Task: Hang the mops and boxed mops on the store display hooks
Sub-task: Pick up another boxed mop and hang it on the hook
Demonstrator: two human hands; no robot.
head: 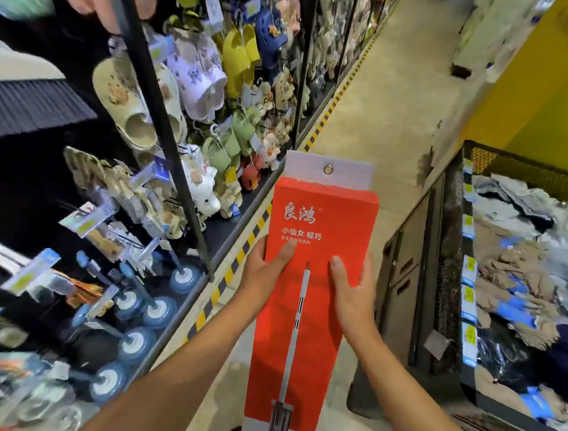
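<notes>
Both hands are gripping a tall red box (307,286) upright out in front, in the middle of a store aisle. The left hand (266,268) is wrapping around the box's left edge with its thumb lying across the red front, and the right hand (350,283) is doing the same on the right edge, thumb pressing on the front too. So the box is pinched between the two hands at roughly the same height, a bit above its middle.

The front is showing white Chinese lettering and a picture of a long-handled mop running down to the bottom. A white tab (328,169) is sticking up from the top with a metal eyelet (328,169) in it, and nothing is going through that hole right now.

To the left, a black rack (155,101) is holding hanging slippers (127,105) up high and blue round mop heads (184,277) lower down. To the right, a mesh bin (533,172) is sitting full of folded clothes.
</notes>
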